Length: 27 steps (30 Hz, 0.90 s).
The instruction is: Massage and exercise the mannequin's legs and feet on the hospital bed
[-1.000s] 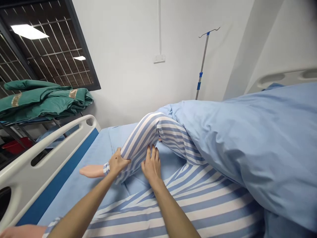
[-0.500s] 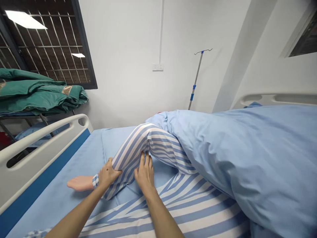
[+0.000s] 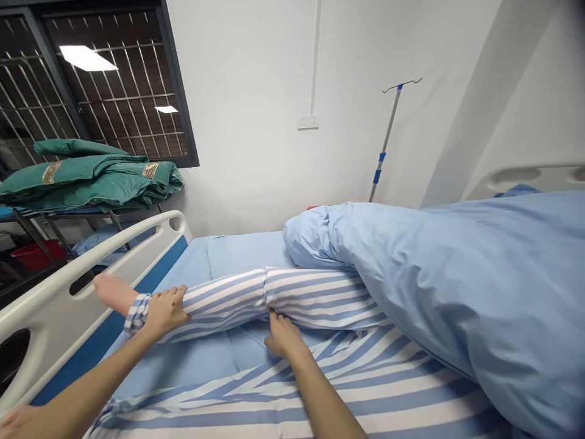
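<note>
A leg in blue-and-white striped trousers [image 3: 228,302] stretches almost straight across the bed, held above the sheet. My left hand [image 3: 167,311] is wrapped round its lower part, just above the checked cuff [image 3: 136,314]. Past the cuff, the bare foot [image 3: 114,292] sticks out by the footboard. Under the knee, my right hand [image 3: 284,335] supports the leg from below; its fingertips are partly hidden behind the cloth. The other striped leg [image 3: 256,405] lies nearer to me, flat on the bed, with its bare foot [image 3: 18,421] at the lower left corner.
A bunched light blue quilt [image 3: 434,262] covers the upper body on the right. The white footboard [image 3: 105,250] closes the left end. Behind the bed stands an IV pole [image 3: 388,134]. Green folded bedding [image 3: 91,180] is piled under the barred window [image 3: 114,85].
The knee has come down from its bend and the leg is now nearly straight. My left hand has moved left and up with the lower leg; the view has shifted left.
</note>
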{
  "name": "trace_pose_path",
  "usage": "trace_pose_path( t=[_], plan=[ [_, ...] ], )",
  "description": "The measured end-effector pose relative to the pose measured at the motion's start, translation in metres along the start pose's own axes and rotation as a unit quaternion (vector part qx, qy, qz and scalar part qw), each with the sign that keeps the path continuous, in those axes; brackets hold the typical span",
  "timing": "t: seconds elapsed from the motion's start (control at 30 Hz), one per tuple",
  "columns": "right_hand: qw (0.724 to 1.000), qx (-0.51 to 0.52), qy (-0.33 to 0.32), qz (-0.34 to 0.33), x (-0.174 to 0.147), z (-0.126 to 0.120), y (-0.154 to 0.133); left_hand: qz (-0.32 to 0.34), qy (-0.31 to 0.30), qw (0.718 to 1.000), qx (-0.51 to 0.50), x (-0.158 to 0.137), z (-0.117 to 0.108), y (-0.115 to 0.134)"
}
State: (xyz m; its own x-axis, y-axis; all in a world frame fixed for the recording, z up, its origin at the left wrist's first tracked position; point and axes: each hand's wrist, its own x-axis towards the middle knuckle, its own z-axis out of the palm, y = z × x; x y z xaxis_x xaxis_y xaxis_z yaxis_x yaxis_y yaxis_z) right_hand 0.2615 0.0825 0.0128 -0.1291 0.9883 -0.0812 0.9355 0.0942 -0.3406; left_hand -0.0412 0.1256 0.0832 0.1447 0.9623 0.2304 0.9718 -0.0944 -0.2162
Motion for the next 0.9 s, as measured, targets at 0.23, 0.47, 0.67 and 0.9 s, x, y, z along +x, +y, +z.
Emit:
trace_pose_path(
  t=[0.23, 0.47, 0.67, 0.9],
  plan=[
    [0.997, -0.012, -0.082, -0.004, -0.004, 0.003, 0.002, 0.053, -0.005, 0.998, 0.040, -0.007, 0.023, -0.023],
    [0.999, -0.028, -0.037, -0.007, -0.002, 0.005, 0.001, 0.037, -0.015, 0.999, 0.012, -0.007, 0.040, -0.031],
    [0.999, -0.032, 0.021, -0.003, 0.000, 0.006, 0.000, 0.004, -0.025, 1.000, -0.014, -0.017, 0.056, -0.028],
    [0.998, -0.028, -0.056, -0.012, 0.005, 0.017, 0.005, 0.042, -0.028, 0.999, -0.014, -0.013, 0.063, -0.037]
  ],
)
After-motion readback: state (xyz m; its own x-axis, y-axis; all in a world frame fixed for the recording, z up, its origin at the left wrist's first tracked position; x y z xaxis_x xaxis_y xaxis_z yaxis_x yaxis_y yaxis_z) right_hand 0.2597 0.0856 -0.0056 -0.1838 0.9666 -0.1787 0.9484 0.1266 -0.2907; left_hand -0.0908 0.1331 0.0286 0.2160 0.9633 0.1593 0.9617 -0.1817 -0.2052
